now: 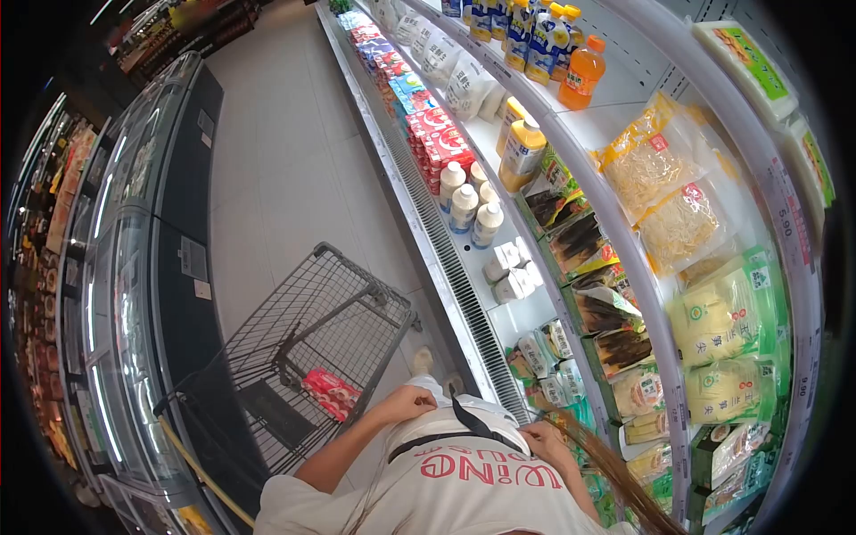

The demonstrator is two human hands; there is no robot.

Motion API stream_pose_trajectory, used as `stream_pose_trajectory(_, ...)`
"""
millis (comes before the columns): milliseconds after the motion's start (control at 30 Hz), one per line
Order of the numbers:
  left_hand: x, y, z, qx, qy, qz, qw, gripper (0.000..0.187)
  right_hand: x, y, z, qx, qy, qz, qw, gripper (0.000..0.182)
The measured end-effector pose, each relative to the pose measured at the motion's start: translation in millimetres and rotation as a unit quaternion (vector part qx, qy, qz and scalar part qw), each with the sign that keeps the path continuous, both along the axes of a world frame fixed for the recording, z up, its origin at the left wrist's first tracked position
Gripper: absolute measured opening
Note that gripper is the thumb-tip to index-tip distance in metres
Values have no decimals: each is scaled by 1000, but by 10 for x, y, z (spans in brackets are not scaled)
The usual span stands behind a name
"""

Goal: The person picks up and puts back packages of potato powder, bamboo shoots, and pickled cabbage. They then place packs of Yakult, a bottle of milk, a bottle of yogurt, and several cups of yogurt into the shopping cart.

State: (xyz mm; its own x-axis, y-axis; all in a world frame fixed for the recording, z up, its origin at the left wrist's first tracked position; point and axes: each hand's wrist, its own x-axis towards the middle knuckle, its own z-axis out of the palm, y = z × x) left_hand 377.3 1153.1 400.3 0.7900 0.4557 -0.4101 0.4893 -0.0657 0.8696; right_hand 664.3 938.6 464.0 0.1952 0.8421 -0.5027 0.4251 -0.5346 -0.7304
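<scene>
My left hand (407, 404) rests at the waist of the white shirt (446, 450), its fingers curled near the hem; whether it grips cloth is too small to make out. On the other side of the waist, my right hand (546, 444) is also bent in against the shirt, beside long strands of hair. A black strap (464, 412) hangs between the two hands. Left of my body stands a grey wire shopping cart (334, 299), with a red package (332, 393) lying inside. Neither hand touches the cart.
Refrigerated shelves (655, 312) curve along the right, holding bagged food, white bottles (463, 208) and an orange bottle (582, 73). Glass-fronted freezers (134, 259) line the left. A tiled aisle (276, 134) runs ahead between them.
</scene>
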Motion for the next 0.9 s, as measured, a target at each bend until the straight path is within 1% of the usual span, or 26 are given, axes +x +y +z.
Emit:
stream_pose_trajectory(67, -107, -201, -31, -63, -14, 32, 997, 23, 37, 81, 185, 6, 18, 64, 998, 20)
stream_pose_trajectory(100, -136, -230, 11, -52, -3, 7, 999, 23, 38, 92, 107, 3, -9, 105, 994, 19)
stream_pose_trajectory(167, -179, -272, 125, -24, 18, -4, 1000, 23, 110, 157, -254, 8, -69, 221, 973, 18)
stream_pose_trajectory(233, -296, -375, -5, 4, 48, -44, 998, 22, 200, 247, -687, 12, -92, 371, 924, 22)
stream_pose_trajectory(267, -361, -437, -46, 13, 68, -67, 995, 22, 292, 172, -1067, 12, -121, 416, 901, 22)
stream_pose_trajectory(300, -389, -490, -34, 30, 78, -60, 995, 21, 384, 172, -1404, 19, -151, 457, 876, 23)
stream_pose_trajectory(367, -488, -561, -31, 60, 102, -54, 991, 21, 380, 314, -1595, -61, -189, 481, 854, 24)
stream_pose_trajectory(467, -766, -691, -154, 23, 52, 5, 998, 21, 476, 442, -1800, -61, -156, 471, 866, 24)
stream_pose_trajectory(500, -865, -746, -199, 11, 28, 41, 999, 21, 368, 520, -1458, 23, -90, 487, 868, 17)
stream_pose_trajectory(533, -973, -811, -262, -7, -1, 72, 997, 21, 225, 612, -1142, 13, -65, 461, 885, 23)
stream_pose_trajectory(567, -1024, -853, -178, -4, 0, 88, 996, 21, 39, 726, -759, 4, -41, 434, 900, 31)
stream_pose_trajectory(600, -1044, -880, 76, -11, 7, 121, 993, 20, -56, 848, -511, -25, -8, 460, 888, 34)
stream_pose_trajectory(633, -1057, -899, 171, -25, 28, 125, 991, 20, -103, 916, -254, -41, -8, 463, 885, 35)
stream_pose_trajectory(667, -1087, -915, 217, 0, 35, 129, 991, 21, -129, 957, -231, 12, 25, 478, 878, 16)
stream_pose_trajectory(700, -1183, -942, 264, 3, 26, 154, 988, 18, -156, 999, -201, 65, 58, 491, 867, 9)
stream_pose_trajectory(733, -1258, -1006, 284, 11, 23, 176, 984, 15, -348, 1094, 22, 25, 35, 498, 866, 7)
stream_pose_trajectory(767, -1310, -1082, 268, -13, 1, 227, 974, 15, -578, 1268, 231, -2, 12, 506, 863, 5)
stream_pose_trajectory(833, -1528, -1177, 237, -51, -30, 321, 945, 15, -830, 1533, 198, 7, -6, 556, 831, 3)
stream_pose_trajectory(867, -1612, -1235, 149, -57, -51, 361, 929, 14, -954, 1680, 89, 13, -11, 579, 815, 3)
stream_pose_trajectory(900, -1690, -1283, 120, -33, -18, 427, 904, 14, -1099, 1849, -67, 22, -18, 604, 797, 5)
